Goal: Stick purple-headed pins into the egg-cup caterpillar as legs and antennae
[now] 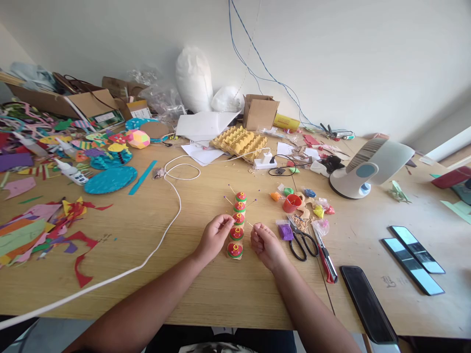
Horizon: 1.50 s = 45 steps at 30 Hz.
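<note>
Strip (236,233) of red-green domes lies on bench (209,294), between the hands. Left hand (215,236): fingers together beside middle dome; contents unclear. Right hand (265,245): fingers clamped on thin stick (249,224).

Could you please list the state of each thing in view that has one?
Left hand: fingertips pinched together
Right hand: pinching a thin stick
Segmented craft: five decorated pieces in line
Red cup: uncovered
Scissors: lying down; opening unclear
Black phone: lying flat, screen dark
Power strip: plugs inserted
Fan: upright; spinning unclear
</note>
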{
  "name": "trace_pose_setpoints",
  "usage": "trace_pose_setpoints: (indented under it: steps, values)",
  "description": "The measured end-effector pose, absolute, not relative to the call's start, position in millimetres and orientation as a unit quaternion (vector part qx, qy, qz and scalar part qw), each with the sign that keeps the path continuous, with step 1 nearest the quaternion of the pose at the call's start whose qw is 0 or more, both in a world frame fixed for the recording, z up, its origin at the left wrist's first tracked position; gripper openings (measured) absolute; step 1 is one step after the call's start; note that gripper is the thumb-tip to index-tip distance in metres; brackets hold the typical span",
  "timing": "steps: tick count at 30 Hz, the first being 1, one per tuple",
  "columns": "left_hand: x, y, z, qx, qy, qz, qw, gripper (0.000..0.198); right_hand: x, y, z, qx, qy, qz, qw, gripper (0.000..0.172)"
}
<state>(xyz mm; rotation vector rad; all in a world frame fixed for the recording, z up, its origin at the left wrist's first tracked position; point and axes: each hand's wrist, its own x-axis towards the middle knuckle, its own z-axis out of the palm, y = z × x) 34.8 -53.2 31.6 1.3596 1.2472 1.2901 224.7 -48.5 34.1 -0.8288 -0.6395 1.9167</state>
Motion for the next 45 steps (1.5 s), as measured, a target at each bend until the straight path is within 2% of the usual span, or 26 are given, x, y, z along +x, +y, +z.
trace_pose_setpoints:
  steps: [34,45]
  values:
    - [34.1,-54.5,28.6,0.557,0.510,0.500,0.425,0.027,225.0,-47.8,32.7,-0.359,-0.270,0.768,0.456,0.038]
    - [33.8,-55.6,31.8,0.575,0.459,0.555,0.389,0.021,220.6,-50.0,32.1,-0.411,-0.350,0.706,0.458,0.039]
